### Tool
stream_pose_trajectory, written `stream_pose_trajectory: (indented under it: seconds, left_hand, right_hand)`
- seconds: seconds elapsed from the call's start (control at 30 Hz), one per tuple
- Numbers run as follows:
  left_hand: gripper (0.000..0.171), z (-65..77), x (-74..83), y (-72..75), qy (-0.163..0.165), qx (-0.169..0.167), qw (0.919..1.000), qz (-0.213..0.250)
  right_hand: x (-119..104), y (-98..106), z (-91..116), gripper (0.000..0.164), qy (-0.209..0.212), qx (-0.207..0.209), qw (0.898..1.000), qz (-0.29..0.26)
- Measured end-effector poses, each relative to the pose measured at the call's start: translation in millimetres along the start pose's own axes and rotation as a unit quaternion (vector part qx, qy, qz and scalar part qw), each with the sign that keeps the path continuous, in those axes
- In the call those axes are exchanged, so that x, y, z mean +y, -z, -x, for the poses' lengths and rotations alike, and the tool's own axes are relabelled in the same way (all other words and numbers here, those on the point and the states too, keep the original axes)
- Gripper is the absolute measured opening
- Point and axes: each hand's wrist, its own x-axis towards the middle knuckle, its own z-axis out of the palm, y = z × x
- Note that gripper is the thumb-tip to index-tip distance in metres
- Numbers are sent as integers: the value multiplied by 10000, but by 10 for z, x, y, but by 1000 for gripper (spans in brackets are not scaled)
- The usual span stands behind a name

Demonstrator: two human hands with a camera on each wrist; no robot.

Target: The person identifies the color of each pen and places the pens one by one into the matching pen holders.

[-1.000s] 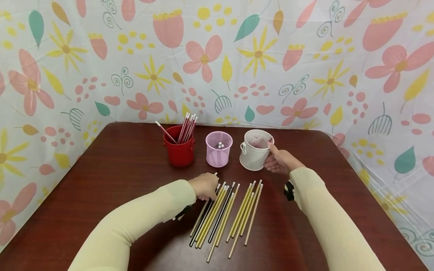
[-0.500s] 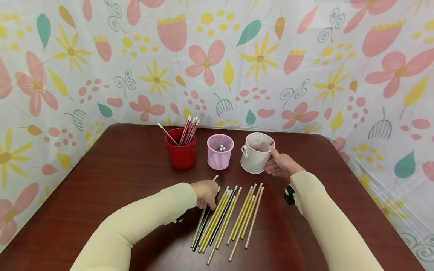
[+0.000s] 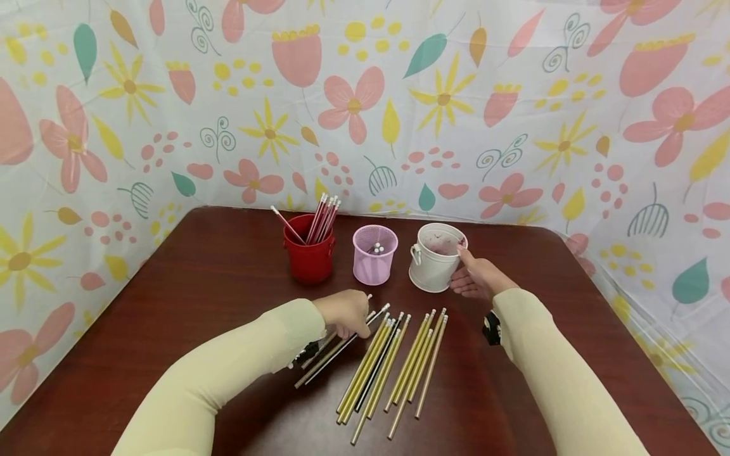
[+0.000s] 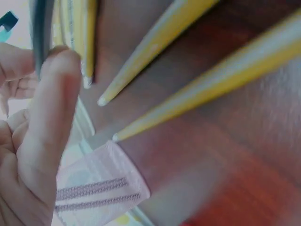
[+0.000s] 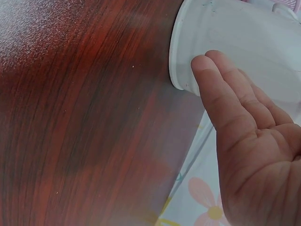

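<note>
My left hand [image 3: 345, 311] pinches a black pencil [image 4: 41, 33] between thumb and fingers, low over the table; in the head view further pencils slant beneath the hand. Beside it several gold pencils [image 3: 365, 373] lie in a loose row, white erasers pointing away from me, with a dark pencil among them. At the white bucket [image 3: 429, 273] my right hand [image 3: 480, 276] holds the near right side, thumb at the rim. The right wrist view shows its fingers [image 5: 216, 89] laid along the bucket's outer wall.
A red bucket [image 3: 310, 265] with several red pencils stands at the back left. Between it and the white bucket is a pink mesh cup [image 3: 372, 269] with several white-tipped pencils inside. A flowered cloth [image 3: 353, 145] hangs behind the dark wooden table [image 3: 188, 278].
The pencils at my left hand have swung out to the left, away from the gold row, their eraser ends rising past the thumb. My right hand has stayed at the white bucket.
</note>
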Motion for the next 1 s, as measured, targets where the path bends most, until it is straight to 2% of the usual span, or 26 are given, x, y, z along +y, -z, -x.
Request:
stream_pose_trajectory:
  seconds: [0.27,0.4,0.7,0.87,1.0]
  left_hand:
    - [48,101,11,205,-318,342,9985,-291]
    - [47,162,46,310,-469,428,9972,-391]
    - [41,396,237,730,-1023,354,9941,86]
    - [33,508,323,927,-1125,584,9919,7]
    - [21,534,304,1019,-1104,826,9900,300]
  right_hand:
    - [-13,5,-11,89,90,-87,9999,5]
    - [-8,8,-10,89,87,-106,9999,-11]
    - [-18,30,-9,88,88,-81,9999,81]
    - [5,22,-19,88,45,-74,10000,3]
    - [20,17,-17,89,33,-75,10000,-27]
